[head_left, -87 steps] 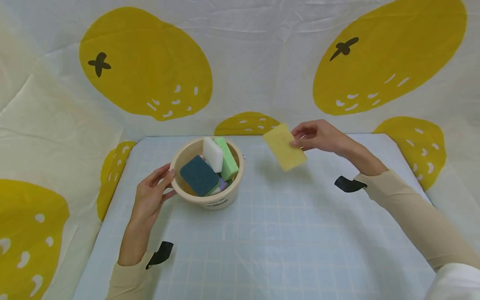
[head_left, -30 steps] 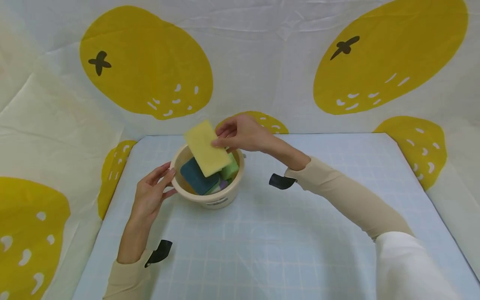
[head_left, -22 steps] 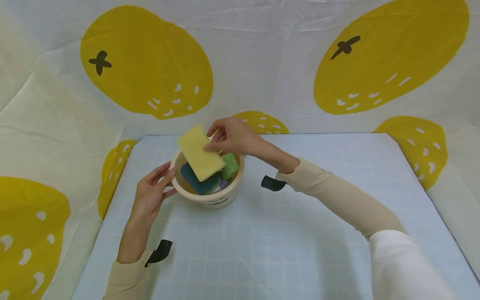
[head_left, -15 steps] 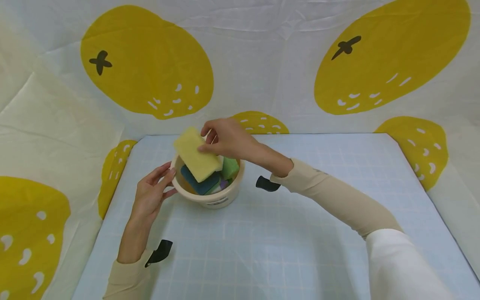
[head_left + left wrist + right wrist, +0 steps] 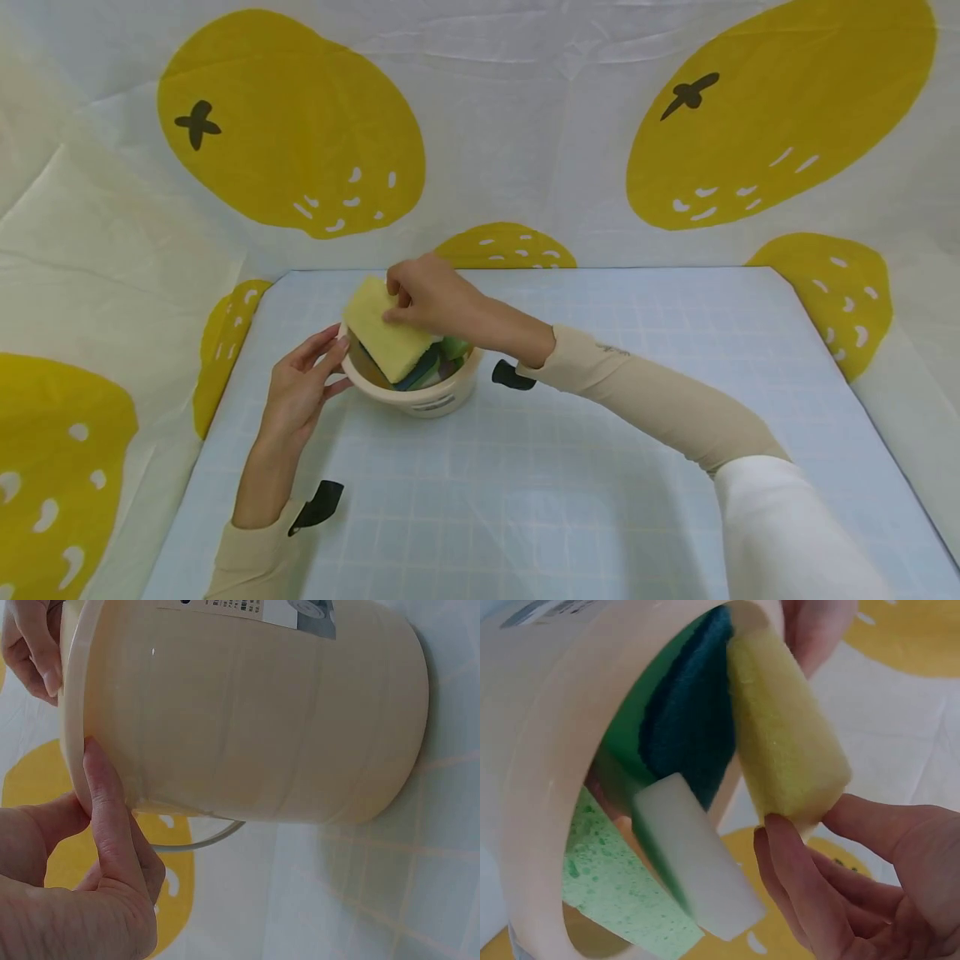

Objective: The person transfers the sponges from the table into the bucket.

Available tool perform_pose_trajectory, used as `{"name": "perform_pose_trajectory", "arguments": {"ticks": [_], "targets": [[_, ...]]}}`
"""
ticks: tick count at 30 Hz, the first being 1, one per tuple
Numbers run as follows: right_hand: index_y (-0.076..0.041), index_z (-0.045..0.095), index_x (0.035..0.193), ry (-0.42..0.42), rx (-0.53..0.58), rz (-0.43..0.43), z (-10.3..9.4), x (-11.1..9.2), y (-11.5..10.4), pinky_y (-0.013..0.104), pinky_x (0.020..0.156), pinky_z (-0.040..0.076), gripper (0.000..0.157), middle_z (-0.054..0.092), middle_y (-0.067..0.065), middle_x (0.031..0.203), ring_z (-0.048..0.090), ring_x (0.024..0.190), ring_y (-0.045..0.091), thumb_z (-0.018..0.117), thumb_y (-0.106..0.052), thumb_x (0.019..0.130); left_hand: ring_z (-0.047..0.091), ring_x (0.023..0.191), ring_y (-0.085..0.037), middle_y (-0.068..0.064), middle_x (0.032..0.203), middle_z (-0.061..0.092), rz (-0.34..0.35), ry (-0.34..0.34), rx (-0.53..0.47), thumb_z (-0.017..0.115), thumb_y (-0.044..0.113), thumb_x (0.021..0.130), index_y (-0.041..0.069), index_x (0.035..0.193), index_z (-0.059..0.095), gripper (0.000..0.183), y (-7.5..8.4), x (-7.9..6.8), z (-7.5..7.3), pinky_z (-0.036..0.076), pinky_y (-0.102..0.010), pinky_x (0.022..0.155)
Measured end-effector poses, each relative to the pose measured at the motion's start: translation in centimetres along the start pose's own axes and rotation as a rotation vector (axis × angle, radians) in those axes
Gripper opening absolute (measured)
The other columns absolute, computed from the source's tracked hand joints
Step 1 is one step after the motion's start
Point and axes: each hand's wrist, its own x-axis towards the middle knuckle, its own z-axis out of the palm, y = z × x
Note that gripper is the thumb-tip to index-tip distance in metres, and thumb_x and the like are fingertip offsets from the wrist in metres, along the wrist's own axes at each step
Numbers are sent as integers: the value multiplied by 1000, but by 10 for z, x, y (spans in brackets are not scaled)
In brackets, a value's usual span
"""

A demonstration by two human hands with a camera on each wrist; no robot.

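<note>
My left hand [image 5: 296,396] pinches the rim of a cream bucket [image 5: 408,403] between thumb and fingers; the bucket stands upright on the table. With thumb and fingertips, my right hand [image 5: 446,304] grips a yellow sponge [image 5: 382,333] slanted over the bucket's mouth. In the right wrist view, the bucket holds a green sponge with a dark teal scouring face [image 5: 694,712], a white sponge [image 5: 697,859] and a speckled light green sponge [image 5: 622,877]. The yellow sponge leans close to the teal face; whether they touch I cannot tell. Deeper contents are mostly hidden.
A pale blue checked cloth covers the table [image 5: 600,467]. Behind it hangs a white sheet [image 5: 525,125] printed with big yellow fruit. A thin bucket handle [image 5: 202,845] hangs on the bucket's side. Black wrist mounts [image 5: 318,507] jut from both sleeves.
My right hand has brought the yellow sponge leftward from beside the bucket, then lowered it into the mouth, over the teal scouring sponge. The left hand and bucket have stayed in place.
</note>
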Motion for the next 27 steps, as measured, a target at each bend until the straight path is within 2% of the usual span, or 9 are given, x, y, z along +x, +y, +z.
{"name": "perform_pose_trajectory", "arguments": {"ticks": [5, 7, 10, 14, 16, 22, 27], "targets": [[-6, 67, 92, 18, -99, 22, 6, -1, -1, 22, 66, 45, 20, 68, 5, 89, 59, 79, 17, 77, -22, 95, 64, 86, -9, -1, 123, 56, 12, -11, -30, 77, 32, 93, 10, 148, 54, 64, -1, 0, -1, 62, -24, 77], [-6, 67, 92, 23, -114, 31, 7, -2, 0, 22, 66, 46, 17, 69, 4, 91, 60, 81, 17, 76, -21, 95, 64, 85, -9, -1, 123, 56, 11, -12, -35, 77, 32, 93, 10, 148, 54, 64, -2, 1, -1, 62, -24, 77], [-6, 70, 101, 18, -112, 45, 7, -4, 3, 25, 71, 51, 14, 71, 5, 100, 63, 90, 19, 75, -18, 95, 64, 86, -10, -1, 125, 56, 8, -13, -33, 77, 33, 93, 10, 149, 54, 65, -2, 1, -1, 62, -24, 78], [-4, 69, 115, 6, -75, 39, 4, -9, 11, 27, 84, 53, 24, 71, 8, 110, 63, 102, 21, 75, -17, 96, 63, 87, -10, 0, 125, 56, -2, -3, -20, 78, 34, 92, 12, 149, 55, 65, -1, 1, 0, 62, -24, 78], [-2, 69, 117, 15, -33, 18, 2, -13, 15, 27, 86, 53, 25, 71, 8, 110, 64, 103, 21, 74, -16, 97, 63, 87, -10, 0, 125, 56, -7, -1, -20, 78, 34, 92, 12, 149, 55, 65, -1, 1, 1, 62, -24, 78], [-1, 71, 109, 93, 113, -40, -6, -26, 30, 24, 77, 54, 16, 72, 8, 101, 66, 89, 19, 73, -12, 97, 63, 87, -11, 0, 125, 57, -11, 3, -19, 78, 35, 91, 11, 149, 54, 67, 1, -1, 2, 61, -24, 79], [-3, 71, 103, 134, 177, -7, -14, -36, 41, 25, 77, 53, 10, 69, 5, 94, 61, 86, 17, 72, -12, 98, 63, 89, -11, 0, 125, 57, -1, 4, 0, 79, 37, 90, 11, 148, 55, 69, 1, -1, 2, 61, -24, 80]]}}
